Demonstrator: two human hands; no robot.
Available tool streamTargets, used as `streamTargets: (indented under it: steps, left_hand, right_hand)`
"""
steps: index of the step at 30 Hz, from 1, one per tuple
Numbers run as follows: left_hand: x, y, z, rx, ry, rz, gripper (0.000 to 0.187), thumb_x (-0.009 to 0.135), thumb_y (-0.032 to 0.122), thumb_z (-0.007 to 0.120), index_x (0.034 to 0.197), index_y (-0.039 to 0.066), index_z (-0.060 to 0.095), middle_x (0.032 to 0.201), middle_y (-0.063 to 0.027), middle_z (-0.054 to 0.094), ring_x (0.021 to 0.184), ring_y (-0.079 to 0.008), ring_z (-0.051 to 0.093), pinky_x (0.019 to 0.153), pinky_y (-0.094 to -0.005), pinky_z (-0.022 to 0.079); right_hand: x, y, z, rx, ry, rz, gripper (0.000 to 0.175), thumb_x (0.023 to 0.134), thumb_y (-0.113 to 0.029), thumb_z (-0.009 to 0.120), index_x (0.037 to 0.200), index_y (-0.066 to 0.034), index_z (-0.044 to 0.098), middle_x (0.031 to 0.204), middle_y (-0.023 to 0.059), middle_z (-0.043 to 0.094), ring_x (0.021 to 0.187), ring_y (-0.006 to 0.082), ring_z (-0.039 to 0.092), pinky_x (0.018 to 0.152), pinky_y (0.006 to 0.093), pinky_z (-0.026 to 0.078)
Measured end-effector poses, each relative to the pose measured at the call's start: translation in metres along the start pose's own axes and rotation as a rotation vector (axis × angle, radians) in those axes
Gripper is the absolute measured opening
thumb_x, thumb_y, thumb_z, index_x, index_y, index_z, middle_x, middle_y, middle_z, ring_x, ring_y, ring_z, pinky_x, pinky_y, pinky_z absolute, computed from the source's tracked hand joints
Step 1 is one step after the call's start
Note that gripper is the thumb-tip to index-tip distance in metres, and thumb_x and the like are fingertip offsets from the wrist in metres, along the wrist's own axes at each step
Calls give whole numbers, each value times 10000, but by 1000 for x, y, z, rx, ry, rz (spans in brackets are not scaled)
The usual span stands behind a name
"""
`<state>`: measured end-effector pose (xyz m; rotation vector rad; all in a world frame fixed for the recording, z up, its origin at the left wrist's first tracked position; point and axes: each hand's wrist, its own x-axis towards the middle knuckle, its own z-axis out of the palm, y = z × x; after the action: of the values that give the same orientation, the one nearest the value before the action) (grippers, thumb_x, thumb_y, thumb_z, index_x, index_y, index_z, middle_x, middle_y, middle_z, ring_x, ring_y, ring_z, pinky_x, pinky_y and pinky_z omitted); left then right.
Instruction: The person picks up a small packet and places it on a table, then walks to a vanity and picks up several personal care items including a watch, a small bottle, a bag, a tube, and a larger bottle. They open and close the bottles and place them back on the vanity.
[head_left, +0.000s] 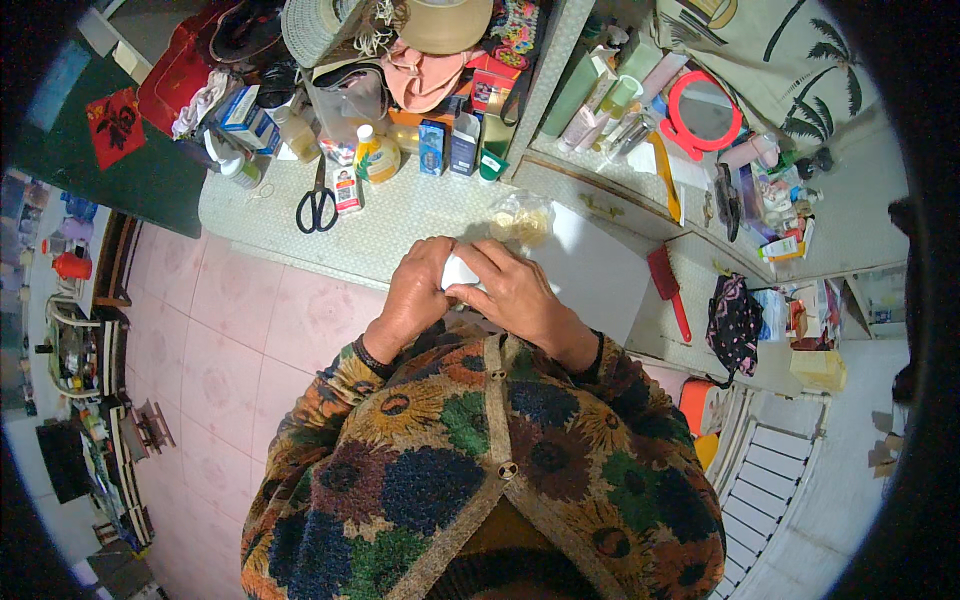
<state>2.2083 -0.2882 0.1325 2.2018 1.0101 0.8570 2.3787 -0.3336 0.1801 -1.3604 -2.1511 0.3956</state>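
A small white object (458, 273), most of it covered by fingers, is held between both hands close to my chest at the counter's front edge. My left hand (420, 281) wraps its left side, and my right hand (510, 289) grips it from the right, thumb across the front. What the object is, I cannot tell. Just beyond the hands lies a clear plastic bag (525, 219) with round golden pieces inside. Partly under the bag and right of the hands is a white sheet (600, 262), flat on the counter.
Black-handled scissors (317, 210) and a small printed box (347, 189) lie left on the patterned counter (262, 225). A yellow bottle (377, 155), a blue carton (432, 148) and a green tube (492, 166) stand behind. Rightward are a red hairbrush (670, 292) and a red-framed mirror (703, 112).
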Motion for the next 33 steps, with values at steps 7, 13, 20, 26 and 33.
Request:
streamTargets:
  steps: [7,13,20,26,33]
  left_hand:
    - [1,0,-10,-202,-106,-33,519,610,37,807,1064,36,556,1018,-165,617,1002,-408,552,832,-433,463]
    - [2,2,-9,-111,-15,24,535,583,44,809,1064,40,573,1005,-158,622,991,-401,556,831,-450,459]
    - [3,-3,-8,122,-26,47,540,582,48,797,1071,29,567,991,-159,617,976,-385,558,814,-446,439]
    - [12,0,-17,-109,-63,-16,573,578,39,830,1084,46,561,1002,-135,621,985,-357,578,842,-406,456]
    - [20,3,-40,-639,-109,-203,580,564,46,870,1064,125,587,997,32,588,974,-140,563,882,-290,443]
  right_hand:
    - [3,5,-13,-32,-82,-293,440,778,-112,710,1196,-55,583,1208,120,562,1054,326,555,900,397,477]
    - [0,0,-11,121,31,-88,510,791,-215,735,1253,-104,548,1192,148,571,1074,357,570,878,418,484]
    - [2,-5,-8,-69,-153,42,509,810,-298,704,1208,-36,523,1061,126,566,1042,300,580,789,408,534]
    - [13,-3,-26,-165,19,-309,398,793,-201,675,1137,-32,568,1134,135,577,1020,300,577,822,374,519]
    - [22,-6,-53,78,142,-101,392,741,-48,718,1121,-52,624,1177,119,621,982,279,604,782,341,518]
